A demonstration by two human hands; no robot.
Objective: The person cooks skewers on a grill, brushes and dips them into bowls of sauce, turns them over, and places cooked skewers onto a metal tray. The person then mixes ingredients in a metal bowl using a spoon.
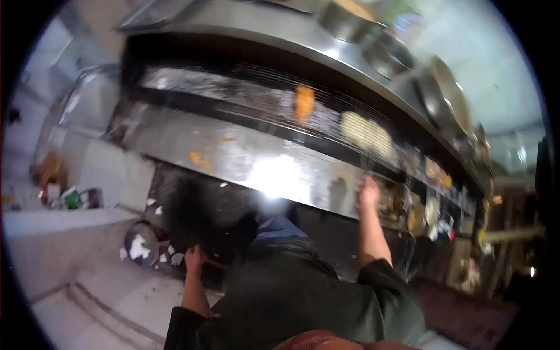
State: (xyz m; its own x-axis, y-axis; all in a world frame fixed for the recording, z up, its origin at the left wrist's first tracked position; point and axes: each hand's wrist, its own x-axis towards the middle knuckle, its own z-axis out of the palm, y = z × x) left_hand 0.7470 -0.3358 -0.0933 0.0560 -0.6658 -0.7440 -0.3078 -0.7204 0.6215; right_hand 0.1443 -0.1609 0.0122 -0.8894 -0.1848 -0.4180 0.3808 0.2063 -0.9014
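My right hand (367, 193) is stretched forward to the front edge of a long grill, its fingers closed. A thin, blurred shape just past the fingers could be a tool, but I cannot make it out. Beyond it, pale food (368, 136) sits at the wire grate (262, 73), with an orange piece (304, 104) farther left. My left hand (196, 256) hangs low at my side, close to a dark round pan-like object (143, 244) with white scraps. Motion blur hides whether its fingers hold anything.
Metal pots (446, 96) line the steel shelf (256, 26) behind the grill. A shiny metal ledge (221, 146) runs along the front, with orange bits on it. Several blurred containers (415, 219) stand at the right. Small items (73, 198) lie on a pale counter at the left.
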